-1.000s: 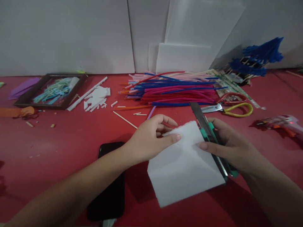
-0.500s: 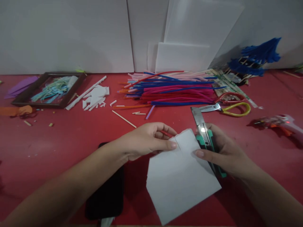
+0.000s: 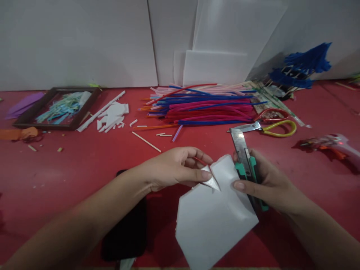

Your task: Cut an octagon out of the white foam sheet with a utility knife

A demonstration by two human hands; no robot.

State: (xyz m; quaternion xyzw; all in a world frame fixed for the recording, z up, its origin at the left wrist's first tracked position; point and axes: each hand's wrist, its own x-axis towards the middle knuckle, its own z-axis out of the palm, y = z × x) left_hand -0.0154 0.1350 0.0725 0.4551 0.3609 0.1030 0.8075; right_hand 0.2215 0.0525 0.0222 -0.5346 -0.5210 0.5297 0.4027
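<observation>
A sheet of white foam board (image 3: pixel 213 225) is held up over the red table, with a notch in its upper edge. Between thumb and fingers, my left hand (image 3: pixel 180 168) pinches a small triangular foam board piece (image 3: pixel 211 181), tilted out of that notch; whether its tip is still joined I cannot tell. My right hand (image 3: pixel 267 183) grips the sheet's right side under the thumb. The same hand also holds a green and black box cutter (image 3: pixel 247 168), its wide blade extended and pointing away from me.
Several coloured pipe cleaners (image 3: pixel 208 105) lie behind my hands. Scissors (image 3: pixel 272 125) and a glue gun (image 3: pixel 329 144) are on the right. A black phone (image 3: pixel 126 232) lies under my left forearm. White scraps (image 3: pixel 112 116) and a brown frame (image 3: pixel 21 122) stand farther left.
The small triangular piece has tilted up and away from the sheet, opening the notch along a cut line. The sheet has turned slightly in my right hand.
</observation>
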